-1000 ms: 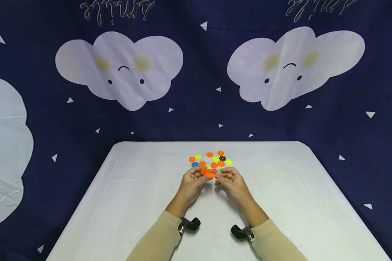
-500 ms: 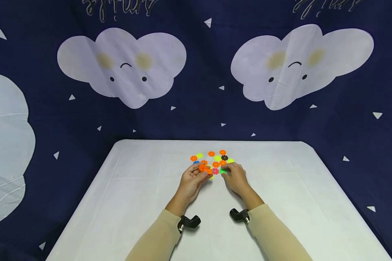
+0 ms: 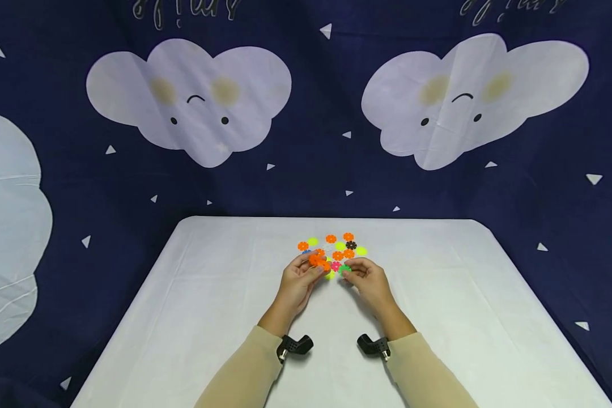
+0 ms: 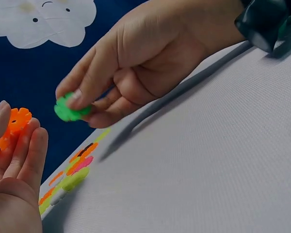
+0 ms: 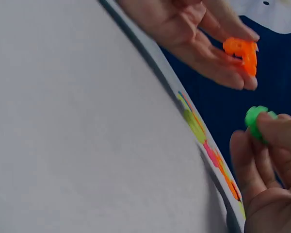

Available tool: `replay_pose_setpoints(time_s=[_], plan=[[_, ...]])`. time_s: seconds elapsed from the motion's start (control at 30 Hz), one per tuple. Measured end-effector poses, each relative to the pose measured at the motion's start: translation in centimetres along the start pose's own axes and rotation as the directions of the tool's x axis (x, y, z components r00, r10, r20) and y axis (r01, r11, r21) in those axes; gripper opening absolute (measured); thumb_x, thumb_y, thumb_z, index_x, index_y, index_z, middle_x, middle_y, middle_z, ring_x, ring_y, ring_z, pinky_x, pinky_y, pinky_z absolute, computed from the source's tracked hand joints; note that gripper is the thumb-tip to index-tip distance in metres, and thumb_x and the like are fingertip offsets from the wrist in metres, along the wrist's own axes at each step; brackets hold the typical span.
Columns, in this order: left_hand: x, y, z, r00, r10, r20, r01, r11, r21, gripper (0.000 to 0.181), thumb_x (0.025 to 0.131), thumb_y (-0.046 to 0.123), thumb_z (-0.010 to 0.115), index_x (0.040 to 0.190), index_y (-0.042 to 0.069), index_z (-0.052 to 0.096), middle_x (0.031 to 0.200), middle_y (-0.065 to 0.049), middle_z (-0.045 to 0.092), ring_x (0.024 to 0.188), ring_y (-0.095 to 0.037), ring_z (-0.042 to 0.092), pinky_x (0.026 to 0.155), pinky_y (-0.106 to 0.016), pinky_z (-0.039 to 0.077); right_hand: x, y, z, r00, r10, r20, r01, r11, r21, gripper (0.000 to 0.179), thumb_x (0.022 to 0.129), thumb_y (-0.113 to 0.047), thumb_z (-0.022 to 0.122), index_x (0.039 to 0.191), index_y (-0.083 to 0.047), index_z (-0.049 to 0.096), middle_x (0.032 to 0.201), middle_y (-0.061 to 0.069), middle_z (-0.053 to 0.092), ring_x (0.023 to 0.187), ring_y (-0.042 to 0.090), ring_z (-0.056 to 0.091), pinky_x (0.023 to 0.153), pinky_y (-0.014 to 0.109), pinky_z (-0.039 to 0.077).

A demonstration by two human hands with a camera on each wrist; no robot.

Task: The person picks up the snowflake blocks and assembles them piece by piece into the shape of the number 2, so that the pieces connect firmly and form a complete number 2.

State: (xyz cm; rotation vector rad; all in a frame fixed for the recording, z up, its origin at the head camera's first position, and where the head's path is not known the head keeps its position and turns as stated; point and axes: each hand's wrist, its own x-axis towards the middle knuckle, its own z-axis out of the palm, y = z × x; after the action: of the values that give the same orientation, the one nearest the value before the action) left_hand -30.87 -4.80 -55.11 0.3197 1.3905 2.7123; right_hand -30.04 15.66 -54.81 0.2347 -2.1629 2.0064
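Note:
In the head view my left hand (image 3: 297,283) pinches joined orange notched discs (image 3: 316,260) between thumb and fingers, above the table. The right wrist view shows these orange discs (image 5: 242,53) set at an angle to each other. My right hand (image 3: 369,281) holds a green notched disc (image 4: 70,108) by its edge, thumb on one side and fingertips on the other. A gap separates the green disc from the orange ones. Just beyond the hands lie loose discs, among them a pink disc (image 3: 336,266) and a yellow-green disc (image 3: 330,275).
Several orange, yellow-green and clear discs spread over the white table (image 3: 224,306) behind the hands, with a black disc (image 3: 351,245) at the right. A dark blue cloth with cloud prints (image 3: 188,102) hangs behind the table. Both wrists wear black cameras (image 3: 298,344).
My right hand moved away from the orange discs to the right, picked up the green disc from the table and brought it back toward the left hand. The left hand keeps its hold.

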Motion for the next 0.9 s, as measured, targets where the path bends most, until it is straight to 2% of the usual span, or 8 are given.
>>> replay_pose_setpoints(time_s=[0.07, 0.1, 0.23, 0.37, 0.47, 0.57, 0.7, 0.9], plan=[[0.0, -0.1, 0.0, 1.0, -0.005, -0.002, 0.005, 1.0, 0.004, 0.049, 0.097, -0.022, 0.059, 0.143, -0.019, 0.044, 0.115, -0.016, 0.065, 0.102, -0.02, 0.069, 0.096, -0.039, 0.058, -0.4, -0.1, 0.3, 1.0, 0.018, 0.004, -0.018, 0.99, 0.142, 0.023, 0.091, 0.015, 0.074, 0.113, 0.013, 0.068, 0.1, 0.026, 0.069, 0.082, 0.023, 0.072, 0.077, 0.033, 0.063], [-0.1, -0.1, 0.0, 1.0, -0.008, -0.002, 0.008, 1.0, 0.006, 0.048, 0.096, -0.022, 0.059, 0.142, -0.019, 0.045, 0.115, -0.015, 0.065, 0.102, -0.02, 0.069, 0.096, -0.038, 0.058, -0.5, -0.1, 0.4, 1.0, 0.015, 0.002, -0.015, 0.984, 0.178, 0.024, 0.09, 0.016, 0.075, 0.113, 0.015, 0.068, 0.1, 0.026, 0.069, 0.082, 0.022, 0.072, 0.078, 0.034, 0.063], [0.0, -0.3, -0.1, 1.0, -0.004, 0.026, 0.003, 1.0, 0.03, 0.046, 0.096, -0.022, 0.061, 0.139, -0.021, 0.046, 0.114, -0.014, 0.066, 0.102, -0.019, 0.068, 0.095, -0.036, 0.058, -0.9, -0.4, 1.0, 1.0, -0.008, 0.019, 0.003, 0.971, 0.238, 0.024, 0.09, 0.018, 0.074, 0.112, 0.017, 0.067, 0.099, 0.025, 0.069, 0.083, 0.022, 0.073, 0.081, 0.04, 0.063], [-0.1, -0.3, 0.0, 0.998, 0.0, 0.058, -0.006, 0.995, 0.101, 0.044, 0.095, -0.019, 0.065, 0.136, -0.021, 0.049, 0.114, -0.014, 0.067, 0.1, -0.019, 0.069, 0.091, -0.03, 0.059, -1.1, -0.5, 1.2, 0.999, -0.035, 0.034, 0.025, 0.968, 0.251, 0.022, 0.09, 0.018, 0.072, 0.112, 0.017, 0.067, 0.099, 0.025, 0.069, 0.083, 0.026, 0.072, 0.082, 0.047, 0.062], [-0.2, -0.4, 0.1, 0.999, -0.002, 0.044, -0.004, 0.99, 0.142, 0.037, 0.093, -0.017, 0.069, 0.128, -0.016, 0.057, 0.111, -0.012, 0.068, 0.099, -0.018, 0.068, 0.087, -0.027, 0.06, -1.2, -0.6, 1.3, 0.998, -0.044, 0.036, 0.033, 0.967, 0.254, 0.02, 0.09, 0.018, 0.072, 0.11, 0.017, 0.068, 0.099, 0.027, 0.068, 0.083, 0.031, 0.072, 0.082, 0.049, 0.062], [-0.3, -0.5, 0.2, 1.0, -0.004, 0.013, 0.002, 0.988, 0.156, 0.033, 0.092, -0.017, 0.071, 0.122, -0.01, 0.062, 0.106, -0.01, 0.069, 0.097, -0.018, 0.068, 0.085, -0.027, 0.06, -1.2, -0.5, 1.4, 0.997, -0.06, 0.039, 0.05, 0.974, 0.222, 0.019, 0.09, 0.017, 0.074, 0.109, 0.015, 0.07, 0.099, 0.029, 0.068, 0.083, 0.033, 0.071, 0.081, 0.047, 0.063], [-0.3, -0.4, 0.2, 1.0, -0.013, 0.016, 0.01, 0.982, 0.187, 0.024, 0.091, -0.014, 0.074, 0.113, -0.008, 0.065, 0.101, -0.012, 0.071, 0.092, -0.016, 0.07, 0.083, -0.028, 0.061, -1.3, -0.5, 1.4, 0.996, -0.083, 0.033, 0.076, 0.98, 0.182, 0.018, 0.089, 0.017, 0.075, 0.106, 0.014, 0.071, 0.098, 0.027, 0.07, 0.081, 0.031, 0.072, 0.077, 0.043, 0.064], [-0.4, -0.3, 0.3, 1.0, -0.016, 0.019, 0.011, 0.972, 0.234, 0.018, 0.089, -0.009, 0.08, 0.102, -0.007, 0.068, 0.095, -0.016, 0.073, 0.086, -0.016, 0.072, 0.08, -0.028, 0.062, -1.6, -0.6, 1.5, 0.999, -0.042, -0.001, 0.041, 0.984, 0.171, 0.016, 0.088, 0.018, 0.076, 0.103, 0.014, 0.074, 0.097, 0.023, 0.074, 0.08, 0.025, 0.076, 0.077, 0.038, 0.064]])
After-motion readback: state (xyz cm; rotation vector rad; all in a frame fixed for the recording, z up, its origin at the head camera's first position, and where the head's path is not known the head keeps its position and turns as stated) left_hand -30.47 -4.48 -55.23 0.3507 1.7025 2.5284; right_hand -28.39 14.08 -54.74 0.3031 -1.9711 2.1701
